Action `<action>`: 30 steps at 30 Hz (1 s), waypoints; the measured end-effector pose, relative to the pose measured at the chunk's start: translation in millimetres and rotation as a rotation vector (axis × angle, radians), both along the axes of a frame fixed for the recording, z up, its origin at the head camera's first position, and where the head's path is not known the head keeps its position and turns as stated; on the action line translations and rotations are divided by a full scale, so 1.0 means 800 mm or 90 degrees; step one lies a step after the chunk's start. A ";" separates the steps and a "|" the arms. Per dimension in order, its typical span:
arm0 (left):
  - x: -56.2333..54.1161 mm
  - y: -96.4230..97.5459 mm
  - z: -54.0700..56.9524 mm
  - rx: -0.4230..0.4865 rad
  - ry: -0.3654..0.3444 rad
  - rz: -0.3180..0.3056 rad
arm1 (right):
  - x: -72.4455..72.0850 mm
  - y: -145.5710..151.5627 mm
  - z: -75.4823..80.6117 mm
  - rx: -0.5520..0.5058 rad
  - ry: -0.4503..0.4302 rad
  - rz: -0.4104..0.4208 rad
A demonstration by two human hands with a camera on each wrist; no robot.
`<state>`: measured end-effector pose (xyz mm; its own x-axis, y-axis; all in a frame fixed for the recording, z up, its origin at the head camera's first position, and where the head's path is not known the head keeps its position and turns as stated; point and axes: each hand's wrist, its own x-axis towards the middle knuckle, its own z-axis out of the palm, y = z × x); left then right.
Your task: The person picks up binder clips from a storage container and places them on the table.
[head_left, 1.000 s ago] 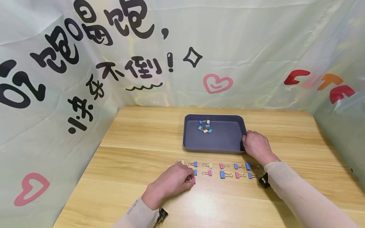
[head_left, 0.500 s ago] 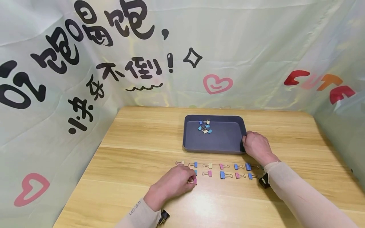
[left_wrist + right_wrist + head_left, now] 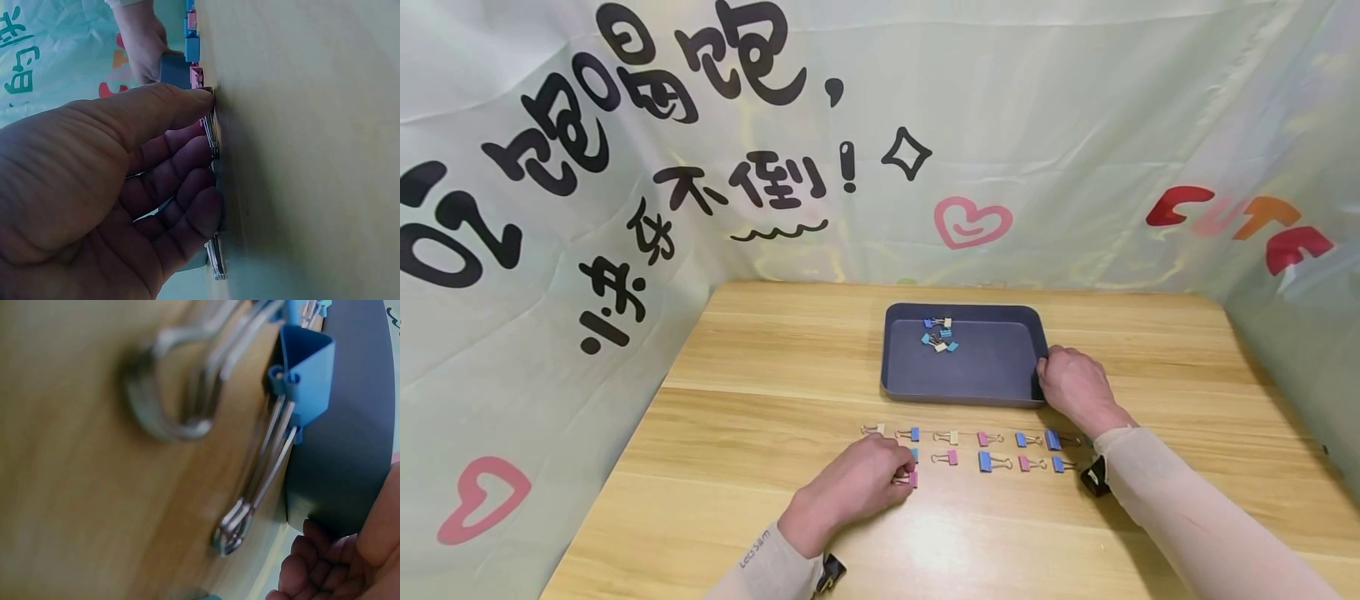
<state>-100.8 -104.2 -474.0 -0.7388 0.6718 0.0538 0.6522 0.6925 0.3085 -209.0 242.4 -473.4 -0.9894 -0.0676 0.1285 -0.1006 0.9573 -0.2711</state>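
Note:
My left hand (image 3: 853,483) is low over the table, pinching a pink binder clip (image 3: 913,480) by its wire handles. The thumb and curled fingers (image 3: 203,209) sit close to the wood in the left wrist view. Part of a teal clip (image 3: 915,455) shows just behind these fingertips. At the right front corner of a dark grey tray (image 3: 966,398), my right hand (image 3: 1078,385) grips the wall, thumb toward the inside. Its curled fingers (image 3: 294,572) appear by the tray's end in the right wrist view.
Two rows of blue, pink and cream binder clips (image 3: 995,461) lie between the tray and my body. Inside the tray, several teal, blue and cream clips (image 3: 940,343) are heaped toward the back left. Printed cloth walls (image 3: 1060,167) enclose the wooden table (image 3: 760,350).
The left hand has shifted slightly right and toward me with the pink binder clip, then stayed nearly still. My right hand and the tray hold their place.

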 end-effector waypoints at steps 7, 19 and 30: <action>0.001 0.000 0.001 0.003 -0.008 0.004 | 0.000 0.000 0.001 0.002 -0.002 0.002; -0.016 -0.017 0.026 0.061 -0.045 0.040 | 0.002 -0.001 0.002 0.005 -0.006 0.002; -0.085 -0.020 0.079 0.080 -0.031 0.097 | 0.003 -0.003 0.004 0.007 -0.007 -0.002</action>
